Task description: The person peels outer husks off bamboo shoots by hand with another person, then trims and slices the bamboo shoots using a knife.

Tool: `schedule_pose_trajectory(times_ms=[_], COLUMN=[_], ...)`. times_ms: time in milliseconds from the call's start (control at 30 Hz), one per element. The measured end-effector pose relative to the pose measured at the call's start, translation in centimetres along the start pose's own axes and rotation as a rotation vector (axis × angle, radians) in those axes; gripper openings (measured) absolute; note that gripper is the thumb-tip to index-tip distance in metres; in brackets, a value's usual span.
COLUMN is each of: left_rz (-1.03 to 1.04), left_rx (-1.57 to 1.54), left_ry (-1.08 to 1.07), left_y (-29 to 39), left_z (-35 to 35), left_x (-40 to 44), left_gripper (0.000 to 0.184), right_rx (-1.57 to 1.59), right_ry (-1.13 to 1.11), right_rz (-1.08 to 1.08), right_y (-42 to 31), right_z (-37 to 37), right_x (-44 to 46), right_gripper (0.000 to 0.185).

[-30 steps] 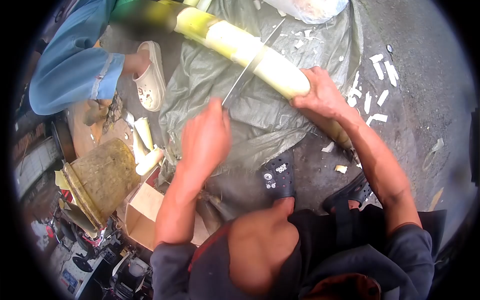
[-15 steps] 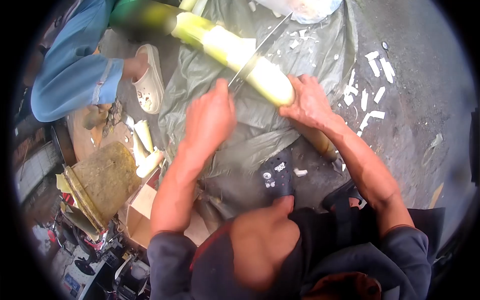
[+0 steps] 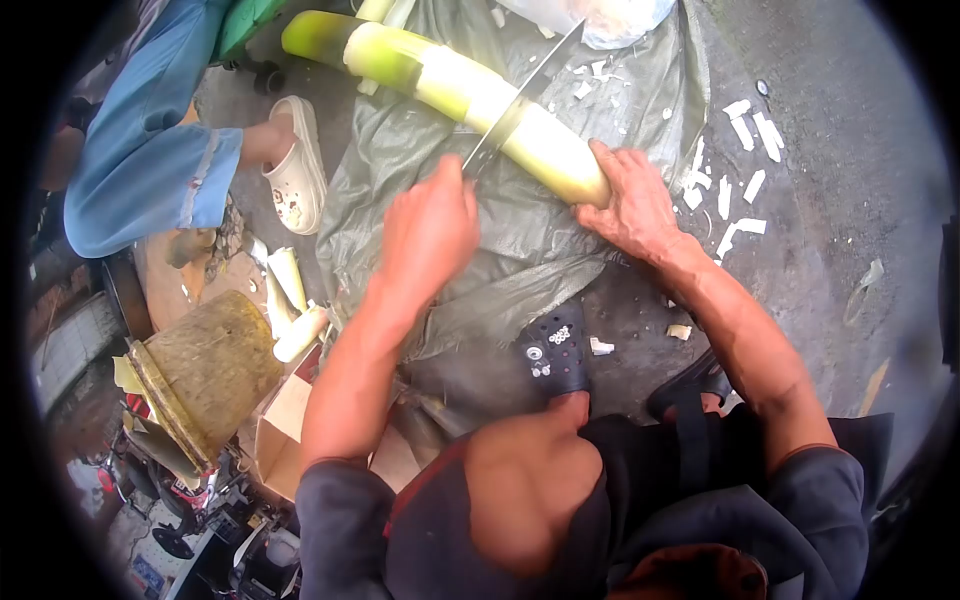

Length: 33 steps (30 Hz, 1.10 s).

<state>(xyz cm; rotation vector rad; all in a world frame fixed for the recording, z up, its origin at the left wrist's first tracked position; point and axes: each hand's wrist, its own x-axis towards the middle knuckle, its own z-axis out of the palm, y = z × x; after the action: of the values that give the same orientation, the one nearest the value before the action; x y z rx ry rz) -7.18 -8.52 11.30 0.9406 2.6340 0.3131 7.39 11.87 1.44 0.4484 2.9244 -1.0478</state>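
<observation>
Grey-green woven plastic sheet [image 3: 540, 225]: spread on the dark ground beneath the work, likely so that trimmings fall on it.
Blue-trousered person [image 3: 140, 160]: at the left edge, one foot in a beige perforated clog beside the sheet.
Thick, pale green-and-white stalk [image 3: 555, 155]: slants over the sheet, green end away from the wearer, blunt pale end in the right hand; whether it rests on the sheet or is raised, cannot tell.
Grimy yellow bucket-like container [image 3: 215, 350]: tipped, beside the box.
Open brown cardboard box [image 3: 280, 455]: near the wearer's left arm.
Long, narrow metal blade [image 3: 540, 75]: laid crosswise over the stalk, tip beyond its far side; this angle seems to bring the edge across the stalk's width.
Left hand [image 3: 430, 220]: a closed fist at the blade's near end, handle hidden in it; apart from the stalk, which keeps the fingers off the edge side.
Right hand [image 3: 635, 205]: curled round the stalk's blunt end, apparently to steady it, well clear of the blade.
Pale peeled lengths [image 3: 288, 278]: bunched just beside the yellow container.
White chips [image 3: 768, 137]: scattered on the ground, right of the sheet.
</observation>
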Motion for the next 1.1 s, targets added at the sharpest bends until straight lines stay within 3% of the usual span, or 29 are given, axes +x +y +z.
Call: schedule_pose_trajectory(times_ms=[67,267,400,500,533,633,900,1033,1100], left_rz=[-0.003,-0.08,-0.074,-0.053,-0.047,-0.032,-0.069,-0.052,-0.035], left_rx=[-0.001,-0.003,0.021,0.023,0.016,0.005,0.016,-0.018,-0.038], left_ry=[-0.019,-0.049,-0.047,-0.054,-0.052,-0.014,-0.101,-0.059,-0.025], left_y=[0.1,-1.0,-1.1,-0.8,-0.7,0.5,-0.9,0.7,1.4], left_z=[0.0,0.8,0.3,0.0,0.4,1.4,-0.1,1.3,1.9], left_x=[0.2,-3.3,-3.2,-2.1,-1.3,0.0,-3.0,-0.9,0.6], left_gripper=[0.017,0.017,0.016,0.017,0.017,0.018,0.019,0.02,0.02], right_rx=[-0.163,0.016,0.148,-0.127,-0.142,-0.224,0.093,-0.117,-0.142], right_ry=[0.162,-0.198,-0.221,0.138,0.152,0.032,-0.253,-0.007,-0.061], right_rz=[-0.067,0.198,0.159,0.043,0.012,-0.001,0.126,-0.053,0.066], right_y=[-0.1,-0.5,2.9,1.5,0.4,1.6,2.8,3.8,2.6], right_z=[0.0,-2.1,-2.2,-0.3,-0.7,-1.2,-3.8,-1.9,-1.8], right_x=[-0.7,-0.4,0.2,-0.6,-0.6,0.5,1.8,1.5,1.4], right_gripper=[0.087,0.093,0.099,0.103,0.1,0.094,0.085,0.087,0.089])
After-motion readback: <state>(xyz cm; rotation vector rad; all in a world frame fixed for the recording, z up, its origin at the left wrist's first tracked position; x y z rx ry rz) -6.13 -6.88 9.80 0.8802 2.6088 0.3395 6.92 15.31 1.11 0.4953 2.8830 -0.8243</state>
